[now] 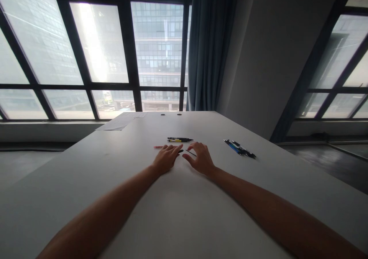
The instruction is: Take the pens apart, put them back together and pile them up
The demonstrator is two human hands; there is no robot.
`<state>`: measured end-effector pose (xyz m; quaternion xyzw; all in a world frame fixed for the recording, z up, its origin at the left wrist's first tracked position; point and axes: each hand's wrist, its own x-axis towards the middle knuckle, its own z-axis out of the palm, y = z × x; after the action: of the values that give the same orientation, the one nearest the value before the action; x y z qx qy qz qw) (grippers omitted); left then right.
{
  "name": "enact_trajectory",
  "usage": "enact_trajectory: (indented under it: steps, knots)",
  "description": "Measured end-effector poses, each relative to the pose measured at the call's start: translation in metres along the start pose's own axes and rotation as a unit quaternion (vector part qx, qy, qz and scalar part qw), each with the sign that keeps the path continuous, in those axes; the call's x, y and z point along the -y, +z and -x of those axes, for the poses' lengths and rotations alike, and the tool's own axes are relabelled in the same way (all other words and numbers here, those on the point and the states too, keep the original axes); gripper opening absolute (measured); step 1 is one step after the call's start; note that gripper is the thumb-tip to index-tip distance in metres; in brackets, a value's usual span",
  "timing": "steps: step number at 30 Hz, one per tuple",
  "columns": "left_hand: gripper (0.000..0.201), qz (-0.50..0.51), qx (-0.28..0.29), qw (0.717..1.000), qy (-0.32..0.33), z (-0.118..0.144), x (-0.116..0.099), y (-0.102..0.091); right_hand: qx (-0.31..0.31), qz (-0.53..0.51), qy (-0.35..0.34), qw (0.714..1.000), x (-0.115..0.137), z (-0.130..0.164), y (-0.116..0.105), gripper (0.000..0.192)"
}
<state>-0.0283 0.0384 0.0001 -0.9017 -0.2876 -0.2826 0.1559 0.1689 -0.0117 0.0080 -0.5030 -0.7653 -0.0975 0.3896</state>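
My left hand (166,158) rests palm down on the white table, fingers pointing right. A short dark end of a pen (181,151) pokes out between its thumb and forefinger; the rest is hidden under the hand. Just beyond the knuckles lies a red pen (158,147), partly covered by the fingers. My right hand (201,158) is curved with thumb and forefinger apart. In that gap is a thin dark stick (191,152), like a pen refill; whether the fingers touch it I cannot tell. Farther off, black and yellow pens (179,139) lie side by side.
To the right on the table (178,213) lies a bundle of several blue, black and white pens (239,149). Sheets of paper (116,122) lie at the far left edge. Two round dark holes (163,114) are near the far end, before a blue curtain (207,52) and windows.
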Motion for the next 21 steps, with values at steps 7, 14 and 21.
enact_trajectory:
  steps: [7,14,21]
  knots:
    - [0.046,0.013,0.002,0.998,0.059,-0.001,-0.004,-0.003,0.049,-0.023,-0.032,0.998,0.003,0.001,-0.002,0.021]
    - [0.029,-0.027,-0.012,1.000,-0.002,-0.001,-0.004,-0.006,0.005,-0.023,0.018,1.000,-0.002,0.000,-0.002,0.015]
    - [0.027,-0.047,-0.002,0.998,-0.031,-0.001,-0.005,-0.008,0.010,-0.003,0.053,0.999,-0.007,0.001,0.002,0.014]
